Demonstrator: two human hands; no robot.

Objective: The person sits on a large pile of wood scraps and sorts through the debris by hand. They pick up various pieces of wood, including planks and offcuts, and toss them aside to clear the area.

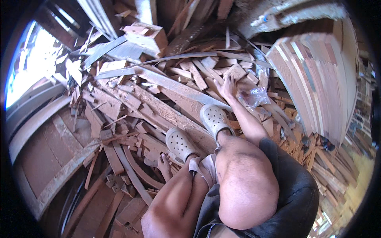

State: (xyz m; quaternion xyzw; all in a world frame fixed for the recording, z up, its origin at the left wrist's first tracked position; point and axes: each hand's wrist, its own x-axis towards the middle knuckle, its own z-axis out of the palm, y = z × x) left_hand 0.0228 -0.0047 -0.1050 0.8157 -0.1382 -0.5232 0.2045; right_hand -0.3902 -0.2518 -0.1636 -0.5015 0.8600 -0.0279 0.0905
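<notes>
Pale wood scraps (194,75) lie heaped in the head view. The right hand (226,88) reaches to a wooden block (235,72) among them, thumb spread; I cannot tell whether its fingers grip. The left hand (164,164), fingers partly bent, is beside a small offcut (151,158); whether it holds anything is unclear. A clear plastic packet (254,98) near the right forearm (249,123) bears marks too blurred to read.
</notes>
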